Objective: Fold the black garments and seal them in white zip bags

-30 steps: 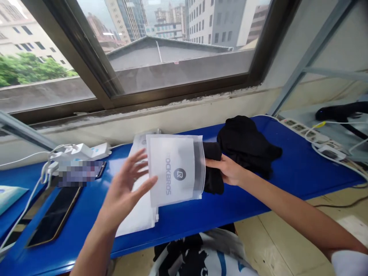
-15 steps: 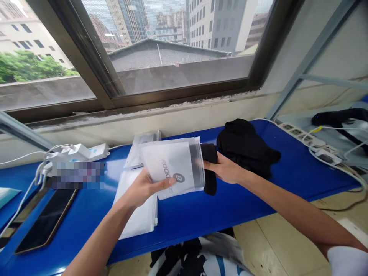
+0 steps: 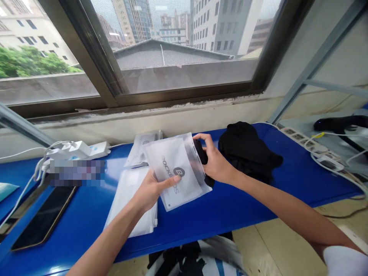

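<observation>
The left hand [image 3: 152, 190] steadies the frosted ROCKBROS zip bag [image 3: 168, 157] between thumb and fingers, while the right hand [image 3: 214, 163] clamps black cloth [image 3: 200, 151] at its open mouth.

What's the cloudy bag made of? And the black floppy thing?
The bag looks like frosted plastic film: cloudy, lightly shiny, letting some light through. The black bundle looks like soft cloth, dull rather than shiny, lying in loose folds; which fibre, I can't tell.

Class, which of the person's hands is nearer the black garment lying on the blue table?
Right. The right hand is just beside the black garment; the left hand is farther away, beyond the frosted zip bag.
</observation>
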`<state>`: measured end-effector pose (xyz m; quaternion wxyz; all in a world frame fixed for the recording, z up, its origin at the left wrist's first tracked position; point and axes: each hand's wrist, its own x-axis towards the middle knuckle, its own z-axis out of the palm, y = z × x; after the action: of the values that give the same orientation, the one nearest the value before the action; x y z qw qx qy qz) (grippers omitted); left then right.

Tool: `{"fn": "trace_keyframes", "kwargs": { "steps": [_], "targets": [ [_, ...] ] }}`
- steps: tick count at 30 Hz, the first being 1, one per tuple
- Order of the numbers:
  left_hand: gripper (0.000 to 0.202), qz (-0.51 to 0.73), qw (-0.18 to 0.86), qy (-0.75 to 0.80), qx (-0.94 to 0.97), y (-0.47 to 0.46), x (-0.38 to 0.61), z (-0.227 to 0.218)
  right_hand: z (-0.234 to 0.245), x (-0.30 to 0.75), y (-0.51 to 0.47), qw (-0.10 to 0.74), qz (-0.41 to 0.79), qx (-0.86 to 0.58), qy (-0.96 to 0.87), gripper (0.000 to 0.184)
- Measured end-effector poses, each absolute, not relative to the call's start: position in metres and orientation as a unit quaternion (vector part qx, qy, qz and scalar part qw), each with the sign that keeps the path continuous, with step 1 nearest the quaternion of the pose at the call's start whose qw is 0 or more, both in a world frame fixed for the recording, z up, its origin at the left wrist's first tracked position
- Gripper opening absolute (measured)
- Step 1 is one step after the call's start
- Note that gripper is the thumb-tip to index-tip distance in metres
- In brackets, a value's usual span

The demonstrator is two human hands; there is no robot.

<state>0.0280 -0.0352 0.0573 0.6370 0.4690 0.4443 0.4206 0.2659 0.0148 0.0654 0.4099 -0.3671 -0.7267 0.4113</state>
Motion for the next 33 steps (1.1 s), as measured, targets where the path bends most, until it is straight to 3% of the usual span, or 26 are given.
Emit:
{"fn": "trace_keyframes", "kwargs": {
  "steps": [2, 5, 6, 9, 12, 16, 20, 25, 30, 33],
  "targets": [
    [0.039, 0.457, 0.645, 0.442, 0.424, -0.033, 0.03, 0.057, 0.067, 0.268, 0.017, 0.436, 0.447, -0.336, -0.705, 0.071],
    [0.038, 0.487, 0.654, 0.433, 0.385, -0.031, 0.028, 0.058, 0.076, 0.278, 0.017, 0.417, 0.437, -0.289, -0.743, 0.024],
    [0.036, 0.484, 0.659, 0.429, 0.382, -0.031, 0.027, 0.058, 0.08, 0.282, 0.017, 0.396, 0.422, -0.287, -0.764, 0.017],
    [0.034, 0.457, 0.678, 0.417, 0.397, -0.033, 0.024, 0.059, 0.095, 0.293, 0.015, 0.312, 0.405, -0.319, -0.798, 0.025],
    [0.041, 0.44, 0.679, 0.408, 0.422, -0.035, 0.023, 0.059, 0.104, 0.299, 0.013, 0.233, 0.423, -0.345, -0.805, 0.056],
    [0.05, 0.427, 0.662, 0.417, 0.453, -0.035, 0.024, 0.057, 0.096, 0.293, 0.011, 0.232, 0.486, -0.329, -0.775, 0.081],
    [0.046, 0.426, 0.649, 0.43, 0.461, -0.035, 0.022, 0.057, 0.087, 0.287, 0.014, 0.25, 0.521, -0.278, -0.768, 0.078],
    [0.044, 0.467, 0.614, 0.46, 0.439, -0.034, 0.025, 0.06, 0.091, 0.287, 0.019, 0.204, 0.526, -0.241, -0.789, 0.067],
    [0.045, 0.489, 0.604, 0.462, 0.426, -0.037, 0.033, 0.058, 0.08, 0.267, 0.015, 0.29, 0.588, -0.14, -0.742, 0.055],
    [0.043, 0.495, 0.608, 0.461, 0.417, -0.037, 0.03, 0.059, 0.077, 0.262, 0.015, 0.263, 0.567, -0.113, -0.773, 0.047]
  ]
}}
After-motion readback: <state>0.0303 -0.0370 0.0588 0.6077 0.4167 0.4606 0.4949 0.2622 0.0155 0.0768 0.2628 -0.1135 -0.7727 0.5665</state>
